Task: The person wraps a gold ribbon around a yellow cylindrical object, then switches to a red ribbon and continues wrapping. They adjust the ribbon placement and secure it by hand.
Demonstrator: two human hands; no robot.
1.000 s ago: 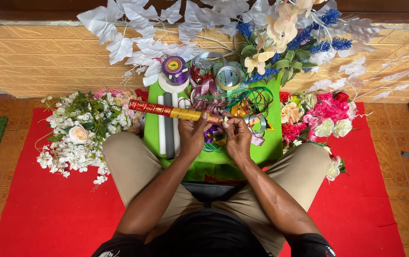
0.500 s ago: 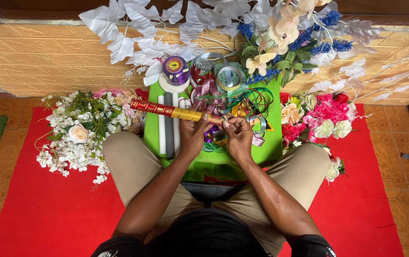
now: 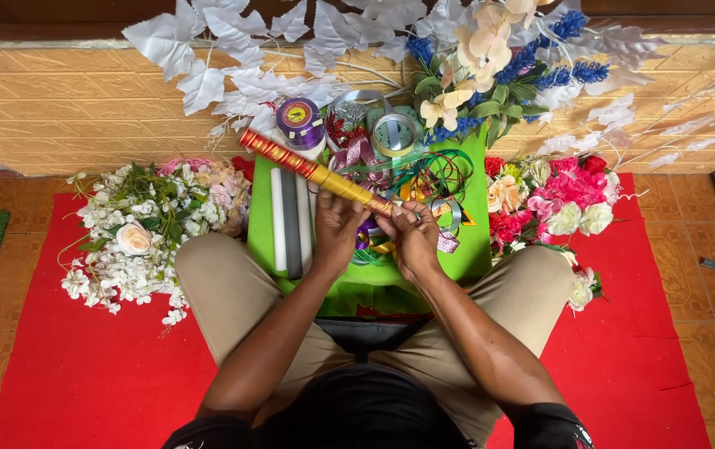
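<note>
Gripping glossy red-gold wrapped stick (image 3: 316, 172) | hands (image 3: 374, 237) | perhaps foil

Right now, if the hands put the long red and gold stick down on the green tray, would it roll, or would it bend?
The red and gold stick looks round and straight, so it would probably roll. Held only at its near end by the left hand and right hand, it does not sag, so it seems stiff and fairly light. Tangled ribbons might stop it.
</note>
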